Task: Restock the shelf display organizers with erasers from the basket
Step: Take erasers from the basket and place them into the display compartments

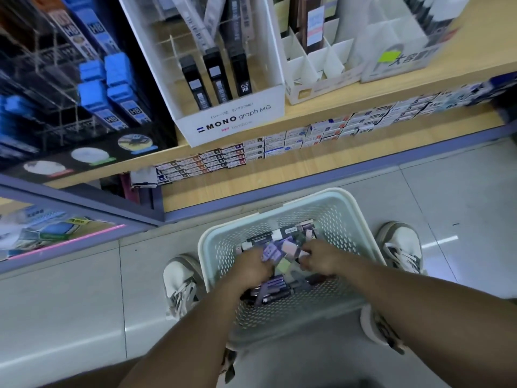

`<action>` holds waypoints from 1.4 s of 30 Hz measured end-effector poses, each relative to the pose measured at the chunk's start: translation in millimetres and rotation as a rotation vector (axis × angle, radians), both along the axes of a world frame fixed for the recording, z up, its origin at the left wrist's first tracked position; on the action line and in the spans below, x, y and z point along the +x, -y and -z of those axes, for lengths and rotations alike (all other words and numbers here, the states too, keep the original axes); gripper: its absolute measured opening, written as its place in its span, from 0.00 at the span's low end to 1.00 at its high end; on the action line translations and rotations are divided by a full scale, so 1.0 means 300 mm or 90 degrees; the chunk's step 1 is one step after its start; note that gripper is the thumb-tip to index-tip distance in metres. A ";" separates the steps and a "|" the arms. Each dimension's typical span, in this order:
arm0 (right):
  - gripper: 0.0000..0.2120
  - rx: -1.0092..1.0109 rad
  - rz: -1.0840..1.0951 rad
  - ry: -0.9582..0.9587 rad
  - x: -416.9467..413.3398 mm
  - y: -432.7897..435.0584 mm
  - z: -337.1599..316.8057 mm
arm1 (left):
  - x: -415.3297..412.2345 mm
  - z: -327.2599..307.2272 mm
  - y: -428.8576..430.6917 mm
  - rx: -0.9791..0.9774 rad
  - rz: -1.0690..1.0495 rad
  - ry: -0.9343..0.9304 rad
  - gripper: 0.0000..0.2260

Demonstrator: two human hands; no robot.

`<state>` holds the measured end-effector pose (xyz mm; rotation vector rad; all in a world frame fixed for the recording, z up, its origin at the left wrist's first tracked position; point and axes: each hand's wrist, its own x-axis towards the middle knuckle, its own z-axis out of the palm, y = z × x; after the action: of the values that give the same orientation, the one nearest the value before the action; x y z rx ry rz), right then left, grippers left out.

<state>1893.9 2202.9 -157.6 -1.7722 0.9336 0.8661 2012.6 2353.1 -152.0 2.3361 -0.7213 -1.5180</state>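
Down on the floor between my two shoes sits the pale green basket [282, 204], just in front of the shelf's lower front edge, and both my hands are inside it. My left hand [250, 268] is curled around a few small purple-and-white erasers [272, 252] near the basket's middle, so that grip is closed on them; exactly how many it holds I cannot count, the picture is too smeared there. My right hand [321, 259] pinches at the pile just beside the left, fingers narrow, but I cannot tell whether it already has a piece or is only sorting. More erasers lie loose under my wrists toward the basket's near wall, too jumbled to number.

I judge this to be the gathering step: picking stock out before any of it reaches the display. Next I would need to lift a handful clear and find the right slot.

Up on the wooden shelf [321, 106] stands one white Tombow organizer [232, 121] with three black lead cases upright in its front row, and to its right a white divided organizer [313, 65] whose front compartments look empty.
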 end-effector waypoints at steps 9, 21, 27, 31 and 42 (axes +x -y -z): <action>0.06 0.351 0.572 0.144 0.047 -0.092 -0.256 | -0.052 -0.231 0.068 -0.189 -0.287 -0.141 0.01; 0.11 0.432 0.858 0.192 -0.044 -0.136 -0.287 | -0.118 -0.316 0.055 -0.203 -0.246 -0.188 0.11; 0.13 0.343 0.879 0.191 -0.088 -0.090 -0.275 | -0.064 -0.185 0.040 -0.168 -0.352 -0.001 0.08; 0.14 0.263 0.815 0.211 -0.116 -0.078 -0.278 | -0.112 -0.023 0.043 -0.053 -0.065 0.115 0.19; 0.10 0.228 0.750 0.226 -0.137 -0.040 -0.275 | -0.168 0.107 0.141 -0.021 0.045 0.173 0.12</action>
<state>1852.7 2214.9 -75.0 -0.7656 1.2365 -0.0595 1962.3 2310.7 -184.1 2.5445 -0.8935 -1.2158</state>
